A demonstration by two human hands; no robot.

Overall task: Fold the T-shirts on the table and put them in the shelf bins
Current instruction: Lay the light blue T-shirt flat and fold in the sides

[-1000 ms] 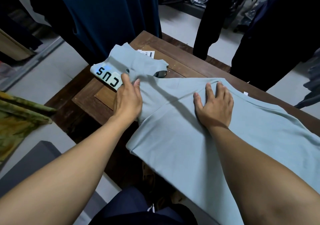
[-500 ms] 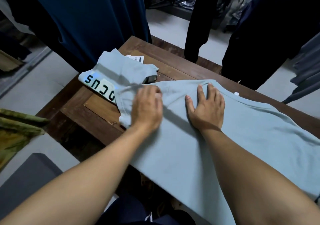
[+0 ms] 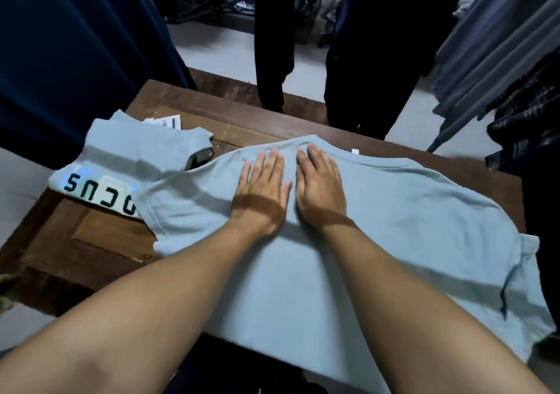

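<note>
A pale blue T-shirt (image 3: 394, 227) lies spread across the wooden table (image 3: 257, 121), its lower part hanging over the near edge. My left hand (image 3: 262, 190) and my right hand (image 3: 319, 187) press flat on it side by side, fingers straight, just below the collar. A second pale blue T-shirt (image 3: 136, 154) lies folded at the table's left, with dark letters on a white patch showing along its near edge. Its right side is partly covered by the spread shirt's sleeve.
A white paper tag (image 3: 165, 121) lies behind the folded shirt. Dark blue garments (image 3: 75, 45) hang at the left, grey and plaid ones (image 3: 500, 60) at the right. A person in dark trousers (image 3: 363, 75) stands beyond the table's far edge. No shelf bins are in view.
My left hand has slid right from the sleeve by the folded shirt to lie flat beside my right hand near the collar. The view has shifted, showing more of the spread shirt.
</note>
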